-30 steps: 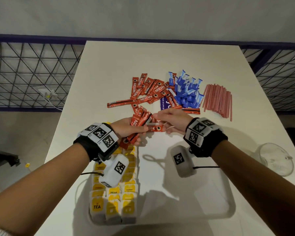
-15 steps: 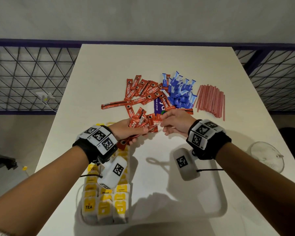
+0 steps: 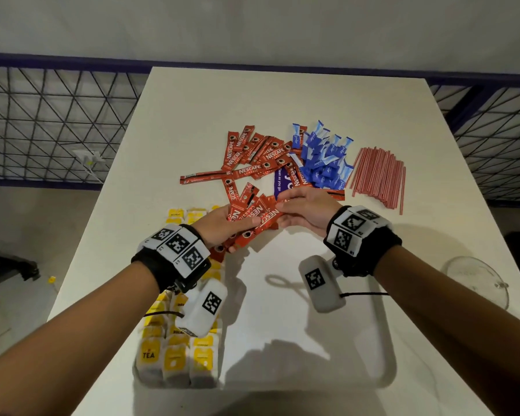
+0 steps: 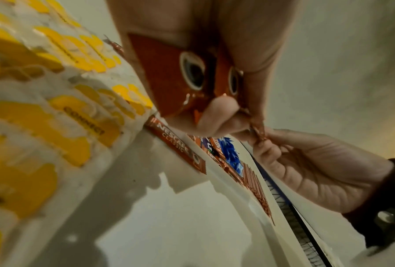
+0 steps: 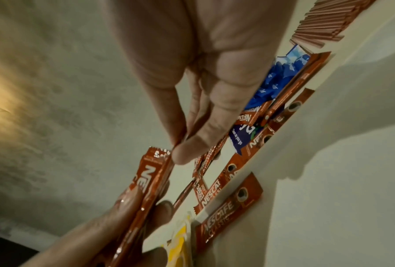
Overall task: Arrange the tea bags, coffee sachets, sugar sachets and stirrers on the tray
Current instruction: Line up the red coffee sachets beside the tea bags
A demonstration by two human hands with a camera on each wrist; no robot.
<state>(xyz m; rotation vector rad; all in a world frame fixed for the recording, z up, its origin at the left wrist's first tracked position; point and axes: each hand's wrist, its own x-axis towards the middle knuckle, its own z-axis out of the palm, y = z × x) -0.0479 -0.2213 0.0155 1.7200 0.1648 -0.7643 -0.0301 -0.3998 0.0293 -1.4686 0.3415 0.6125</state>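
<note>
1. White table (image 3: 192, 115) filling our view, dark mesh railing (image 3: 57, 121) running behind it along a pale wall.
2. We're gripping a fanned bundle of red coffee sachets (image 3: 254, 219) in our left hand (image 3: 222, 225), thumb curling over the top and fingers wrapping underneath; the left wrist view is showing the cup prints on the sachet ends pressing against our palm.
3. Our right hand (image 3: 308, 210) is meeting that bundle from the other side, thumb and fingertips (image 5: 187, 150) pinching the end of one sachet in the stack.
4. Both hands are hovering above the far rim of the white tray (image 3: 385, 349).
5. Along the tray's left side the yellow-labelled tea bags (image 3: 174, 355) are sitting packed in rows, and a few more are lying on the table just beyond our left wrist.
6. Past our hands the loose coffee sachets (image 3: 252, 157) are sprawling across the table, overlapping a purple packet (image 3: 282, 181).
7. Just right of them the blue sugar sachets (image 3: 324, 163) are lying in a heap.
8. Further right the red stirrers (image 3: 379, 175) are lying side by side in a flat bundle.
9. Off by the table's right edge a clear glass lid (image 3: 475, 280) is resting, well apart from everything else.
</note>
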